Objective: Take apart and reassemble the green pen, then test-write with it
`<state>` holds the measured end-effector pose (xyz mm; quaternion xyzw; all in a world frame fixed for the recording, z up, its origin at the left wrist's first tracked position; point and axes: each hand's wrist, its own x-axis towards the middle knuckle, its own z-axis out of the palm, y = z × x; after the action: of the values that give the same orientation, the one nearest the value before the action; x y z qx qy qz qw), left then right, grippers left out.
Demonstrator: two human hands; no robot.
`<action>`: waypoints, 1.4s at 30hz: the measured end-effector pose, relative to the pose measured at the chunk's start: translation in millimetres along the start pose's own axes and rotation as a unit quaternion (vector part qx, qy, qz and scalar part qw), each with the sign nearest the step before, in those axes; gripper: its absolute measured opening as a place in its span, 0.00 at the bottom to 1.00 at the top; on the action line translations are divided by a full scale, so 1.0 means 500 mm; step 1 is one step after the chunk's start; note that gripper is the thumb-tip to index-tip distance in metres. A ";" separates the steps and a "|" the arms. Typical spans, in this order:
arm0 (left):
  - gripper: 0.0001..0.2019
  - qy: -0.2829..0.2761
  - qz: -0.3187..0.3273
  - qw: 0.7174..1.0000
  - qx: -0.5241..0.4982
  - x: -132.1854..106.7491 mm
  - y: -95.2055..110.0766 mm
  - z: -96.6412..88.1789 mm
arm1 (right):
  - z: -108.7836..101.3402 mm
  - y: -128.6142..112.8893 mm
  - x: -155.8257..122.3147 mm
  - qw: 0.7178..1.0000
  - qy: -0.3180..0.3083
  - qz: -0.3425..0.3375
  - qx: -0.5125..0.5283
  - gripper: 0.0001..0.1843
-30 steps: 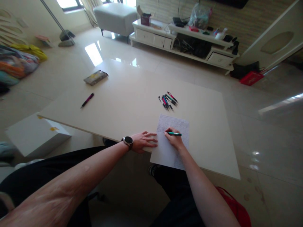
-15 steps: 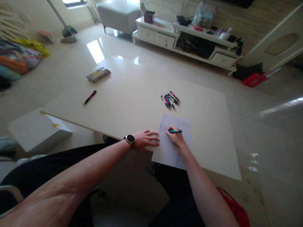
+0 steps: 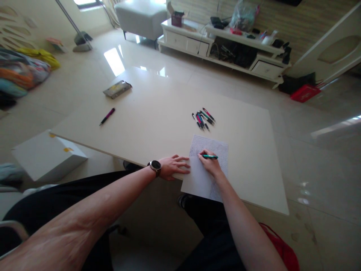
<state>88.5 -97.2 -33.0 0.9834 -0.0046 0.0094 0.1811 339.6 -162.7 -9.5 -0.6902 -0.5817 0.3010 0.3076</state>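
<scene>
In my right hand [image 3: 209,163] is a green pen [image 3: 210,156], its tip end toward the left over a sheet of paper [image 3: 194,184]. Dense small writing covers the sheet's upper part and right side; the lower left looks blank. My left hand [image 3: 173,167] lies flat with fingers spread, fingertips at the paper's left edge. A dark watch [image 3: 155,165] is on that wrist. Beyond the paper lies a cluster of several pens [image 3: 202,119]. The sheet's bottom edge hangs past the table edge.
The pale table [image 3: 158,113] also bears a purple pen [image 3: 107,116] and a grey flat packet [image 3: 117,89] at the left. A white box [image 3: 47,156] stands below the table's left edge. A low white cabinet [image 3: 186,45] lines the far wall.
My right hand and the pen have shifted very slightly to the right. The left hand stays in place. The view has tilted a little.
</scene>
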 end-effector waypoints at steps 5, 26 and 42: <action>0.43 0.006 0.003 1.000 0.001 -0.001 0.001 0.000 | 0.003 0.005 0.002 0.999 -0.038 -0.005 -0.013 0.07; 0.42 -0.012 -0.004 1.000 -0.005 0.000 0.001 -0.001 | -0.006 0.008 -0.003 1.000 -0.009 -0.012 0.009 0.04; 0.42 0.013 0.006 1.000 -0.015 0.000 -0.001 0.003 | 0.001 0.021 0.008 1.000 -0.010 0.007 0.015 0.07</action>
<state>88.5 -97.2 -34.4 0.9803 -0.0080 0.0232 0.1960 346.2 -159.9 -18.3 -0.6862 -0.5755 0.3186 0.3104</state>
